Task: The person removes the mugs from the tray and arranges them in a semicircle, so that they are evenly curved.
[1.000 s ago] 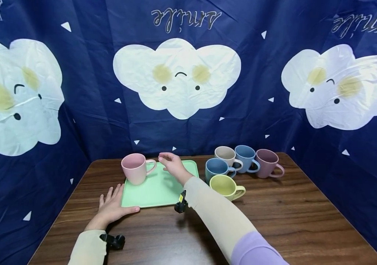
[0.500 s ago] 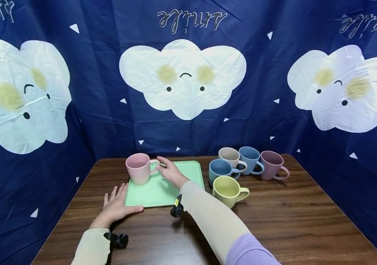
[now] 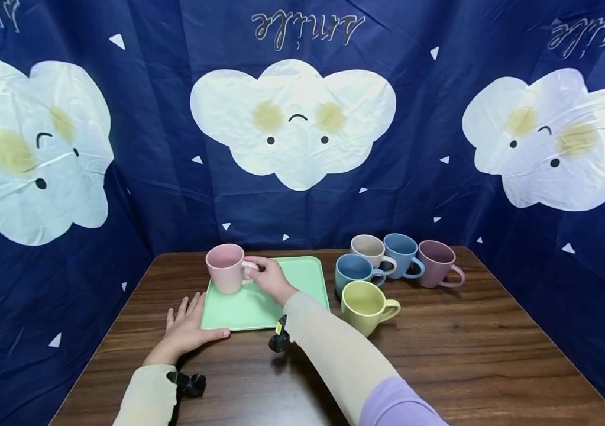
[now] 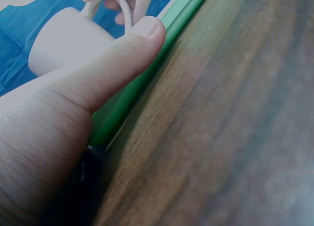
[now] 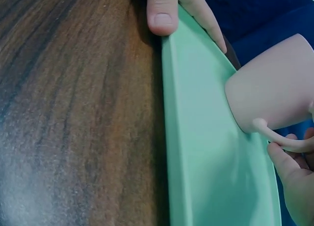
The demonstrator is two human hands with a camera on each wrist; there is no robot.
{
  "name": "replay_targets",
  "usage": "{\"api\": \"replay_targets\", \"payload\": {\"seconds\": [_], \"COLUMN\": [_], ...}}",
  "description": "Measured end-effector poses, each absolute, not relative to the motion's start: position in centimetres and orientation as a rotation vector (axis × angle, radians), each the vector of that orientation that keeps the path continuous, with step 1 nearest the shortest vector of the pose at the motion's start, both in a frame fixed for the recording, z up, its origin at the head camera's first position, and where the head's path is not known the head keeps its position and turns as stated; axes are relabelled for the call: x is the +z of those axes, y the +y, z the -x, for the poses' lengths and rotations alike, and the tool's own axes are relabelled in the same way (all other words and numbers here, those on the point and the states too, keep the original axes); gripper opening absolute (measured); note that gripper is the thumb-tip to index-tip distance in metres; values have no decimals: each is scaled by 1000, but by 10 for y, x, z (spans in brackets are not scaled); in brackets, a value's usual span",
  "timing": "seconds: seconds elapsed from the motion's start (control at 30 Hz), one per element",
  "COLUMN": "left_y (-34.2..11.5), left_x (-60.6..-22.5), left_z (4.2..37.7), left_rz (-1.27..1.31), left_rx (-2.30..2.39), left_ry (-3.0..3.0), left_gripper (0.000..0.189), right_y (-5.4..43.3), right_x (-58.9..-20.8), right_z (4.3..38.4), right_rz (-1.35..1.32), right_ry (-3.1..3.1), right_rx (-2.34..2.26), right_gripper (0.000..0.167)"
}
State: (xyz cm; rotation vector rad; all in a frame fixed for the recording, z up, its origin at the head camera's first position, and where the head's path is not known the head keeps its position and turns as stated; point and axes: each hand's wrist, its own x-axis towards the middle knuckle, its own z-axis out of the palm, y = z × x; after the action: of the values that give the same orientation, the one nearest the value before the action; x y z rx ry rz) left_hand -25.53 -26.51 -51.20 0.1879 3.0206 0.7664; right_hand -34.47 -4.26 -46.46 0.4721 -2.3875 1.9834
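Note:
A pink mug (image 3: 226,270) stands upright on the back left part of a light green tray (image 3: 243,315). My right hand (image 3: 269,278) pinches the mug's handle from the right; the right wrist view shows the thumb at the handle (image 5: 282,141) with fingers behind it. At the tray's front left corner rests my left hand (image 3: 187,328), its fingers spread along the left side and its thumb along the front edge. In the left wrist view that thumb (image 4: 122,56) lies over the green rim.
Right of the tray stand a yellow mug (image 3: 361,307), a dark blue mug (image 3: 352,273), a beige mug (image 3: 367,247), a lighter blue mug (image 3: 399,254) and a mauve mug (image 3: 434,263). A dark blue curtain (image 3: 164,213) surrounds the wooden table (image 3: 467,355).
My right hand has moved left to the pink mug's handle and taken hold of it. The mug has shifted slightly rightward against the tray. The left hand stays at the tray corner.

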Motion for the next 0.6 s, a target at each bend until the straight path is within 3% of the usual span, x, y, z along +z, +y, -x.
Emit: {"api": "replay_targets", "payload": {"seconds": [0.6], "left_y": [-265], "left_x": [-511], "left_z": [256], "left_rz": [-193], "left_rx": [774], "left_ry": [3024], "left_gripper": [132], "right_y": [-15], "right_x": [-469], "right_z": [346], "right_rz": [-480], "right_ry": [-2333], "right_rx": [2249], "right_gripper": [20]}}
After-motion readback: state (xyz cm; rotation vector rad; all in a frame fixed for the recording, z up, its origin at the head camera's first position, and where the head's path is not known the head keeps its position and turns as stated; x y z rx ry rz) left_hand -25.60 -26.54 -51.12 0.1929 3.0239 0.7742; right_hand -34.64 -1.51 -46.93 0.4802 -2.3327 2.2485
